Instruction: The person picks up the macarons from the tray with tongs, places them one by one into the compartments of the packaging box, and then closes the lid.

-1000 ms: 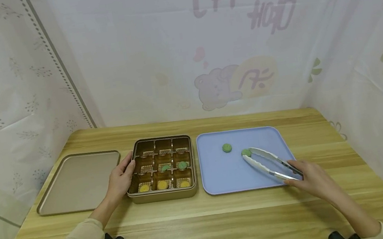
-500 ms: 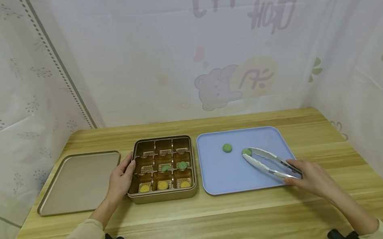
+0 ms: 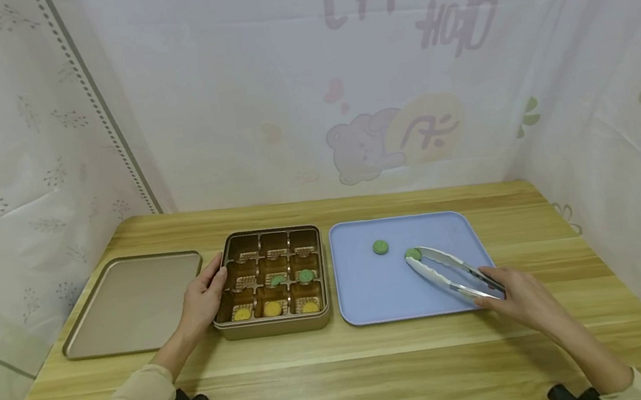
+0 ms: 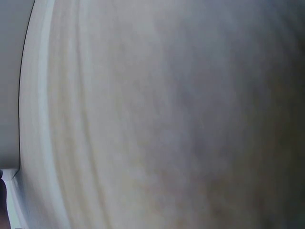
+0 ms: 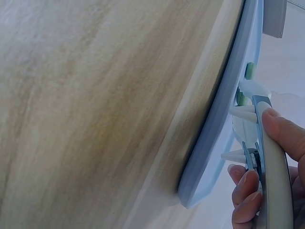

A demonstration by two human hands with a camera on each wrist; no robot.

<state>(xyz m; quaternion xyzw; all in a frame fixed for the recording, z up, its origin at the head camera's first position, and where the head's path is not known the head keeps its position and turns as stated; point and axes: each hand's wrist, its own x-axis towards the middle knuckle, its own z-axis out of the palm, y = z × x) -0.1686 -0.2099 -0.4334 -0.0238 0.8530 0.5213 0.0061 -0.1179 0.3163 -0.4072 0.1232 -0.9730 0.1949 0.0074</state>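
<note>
My left hand [image 3: 202, 302] rests against the left side of a gold-brown square tin [image 3: 273, 327], its fingers fairly straight along the wall. The tin has a brown compartment insert. Yellow cookies [image 3: 272, 309] sit in the front row, and green cookies [image 3: 306, 276] in the middle and right compartments of the middle row. In my right hand [image 3: 525, 298] are metal food tongs [image 3: 445, 283], gripped by the handle. The tongs' white tips stand about a green cookie [image 3: 412, 255] on the blue tray [image 3: 371, 295]. Another green cookie [image 3: 380, 247] lies left of it.
A flat gold-brown lid [image 3: 132, 305] lies left of the tin on the wooden table [image 3: 346, 381]. Patterned white cloth [image 3: 233, 103] encloses the table at the back and sides. The left wrist view shows mostly blurred table surface.
</note>
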